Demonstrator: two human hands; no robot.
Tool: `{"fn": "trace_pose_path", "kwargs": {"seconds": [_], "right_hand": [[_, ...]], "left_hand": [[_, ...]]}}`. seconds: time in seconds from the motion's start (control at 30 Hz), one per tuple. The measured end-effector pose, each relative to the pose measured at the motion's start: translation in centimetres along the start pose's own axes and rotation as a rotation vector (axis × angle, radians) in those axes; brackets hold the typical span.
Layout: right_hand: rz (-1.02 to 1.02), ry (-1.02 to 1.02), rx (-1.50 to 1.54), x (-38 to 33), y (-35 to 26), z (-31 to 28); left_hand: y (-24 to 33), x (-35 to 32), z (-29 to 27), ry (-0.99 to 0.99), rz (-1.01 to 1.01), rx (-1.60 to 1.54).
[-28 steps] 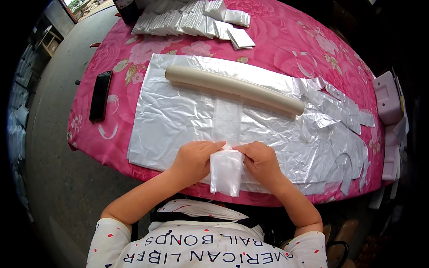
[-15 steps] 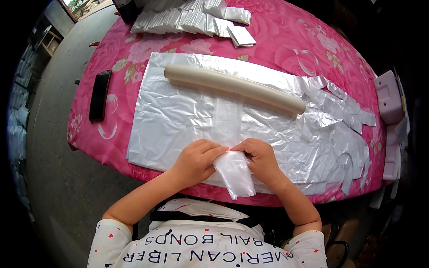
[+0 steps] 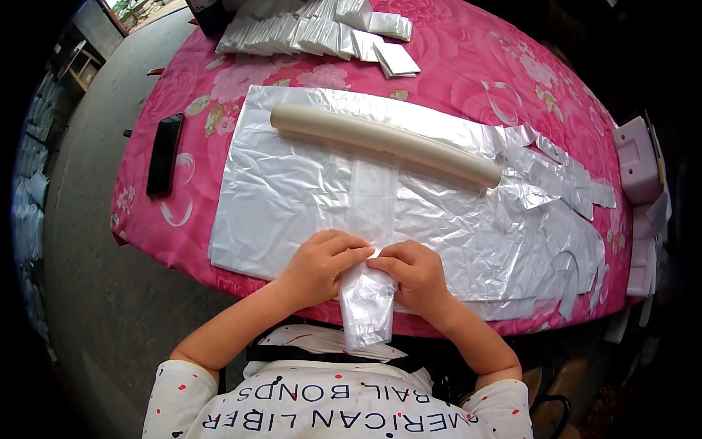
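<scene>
Plastic strip (image 3: 367,307) lower; pink tablecloth (image 3: 453,51), grey floor (image 3: 95,241).

— Looks like thin, glossy plastic on the folded strip (image 3: 368,311)?
— Yes, and shines, crinkled like plastic film, across the sheets (image 3: 270,197).
— And on the tube (image 3: 387,141)?
— Looks smooth, matt; glassy on the phone (image 3: 165,155).

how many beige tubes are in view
1: the beige tube lies slantwise on the whitish plastic sheeting, beyond the left hand and the right hand. Others could be hidden in the dark surroundings.
</scene>
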State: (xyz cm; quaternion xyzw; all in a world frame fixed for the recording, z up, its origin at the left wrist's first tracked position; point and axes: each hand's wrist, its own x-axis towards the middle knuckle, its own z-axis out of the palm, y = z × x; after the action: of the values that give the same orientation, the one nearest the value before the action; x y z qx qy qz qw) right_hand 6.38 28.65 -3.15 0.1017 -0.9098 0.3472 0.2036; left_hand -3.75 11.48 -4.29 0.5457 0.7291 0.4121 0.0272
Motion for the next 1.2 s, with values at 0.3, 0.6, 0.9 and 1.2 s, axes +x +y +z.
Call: {"fn": "trace_pose_path", "kwargs": {"seconds": [0.3, 0.6, 0.9, 1.2], "right_hand": [[-0.181, -0.012, -0.148, -0.6, -1.4, -1.0], [-0.28, -0.173, -0.035, -2.0, -3.3, -1.8], [-0.192, -0.091, 0.077, -3.1, -4.3, -1.9], [0.205, 0.042, 0.003, -2.9, -2.5, -1.5]], "left_hand": [[0.2, -0.2, -0.1, -0.021, 0.005, 0.026], [0.7, -1.5, 0.2, -0.075, 0.073, 0.146], [3.3, -5.3, -1.4, -0.296, 0.25, -0.113], [3.0, -3.8, -2.1, -0.165, -0.101, 0.141]]}}
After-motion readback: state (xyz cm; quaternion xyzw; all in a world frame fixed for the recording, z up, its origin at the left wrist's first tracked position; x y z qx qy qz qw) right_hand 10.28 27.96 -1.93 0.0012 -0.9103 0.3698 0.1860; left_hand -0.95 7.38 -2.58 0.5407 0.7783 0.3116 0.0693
